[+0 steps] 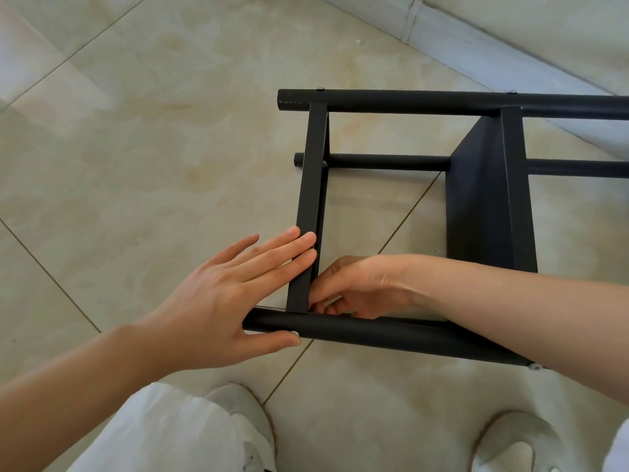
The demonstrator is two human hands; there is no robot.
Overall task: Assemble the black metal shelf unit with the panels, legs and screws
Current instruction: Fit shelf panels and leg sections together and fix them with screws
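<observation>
Two hands on the near-left corner of the shelf unit, which lies on its side on the tiled floor. Left hand flat and relaxed: straight fingers pressed against the end panel, thumb laid along the near leg just below. Right hand tucked inside the frame on the other side of that panel, fingertips curled at the panel-to-leg joint; probably pinching a screw, but too hidden to confirm.

Handling, judged: thin sheet panels and tube legs, rigid but light, painted finish likely slick. Frame apt to rack while this corner stays loose. Best purchase on the tube legs close to a joint, not on panel edges, likely sharp. Second panel to the right of the grip. Far legs beyond it, silver screw heads visible there.
</observation>
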